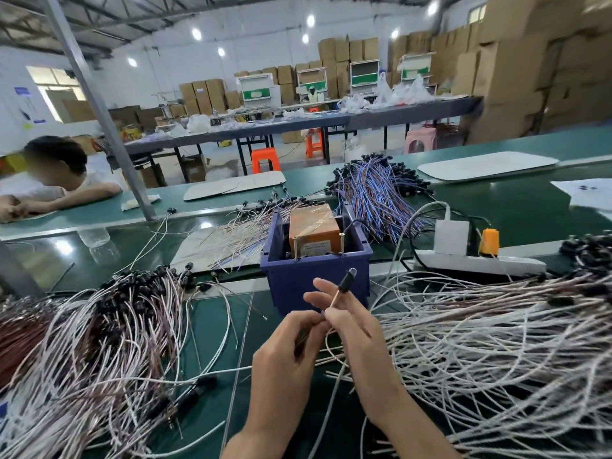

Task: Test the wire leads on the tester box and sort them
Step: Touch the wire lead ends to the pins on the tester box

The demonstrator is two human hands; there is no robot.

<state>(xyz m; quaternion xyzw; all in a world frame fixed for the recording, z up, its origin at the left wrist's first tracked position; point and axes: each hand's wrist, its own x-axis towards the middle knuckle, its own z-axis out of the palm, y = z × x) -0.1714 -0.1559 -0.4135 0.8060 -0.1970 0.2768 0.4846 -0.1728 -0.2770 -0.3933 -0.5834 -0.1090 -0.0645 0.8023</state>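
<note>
A heap of black-capped leads lies at my far left on the green bench. My left hand is curled, its fingertips pinching what looks like the tail of the wire lead, right where my two hands meet. The orange tester box sits in a blue bin straight ahead, just beyond both hands, with its screw posts standing at the near edge. The lead slants from my fingers up and to the right, black cap uppermost, in front of the bin wall. My right hand pinches it between thumb and forefinger, the other fingers straight. I judge the tail must travel forward and up to the posts, and my left hand is the nearer to that end. A second tangle of leads spreads to the right.
</note>
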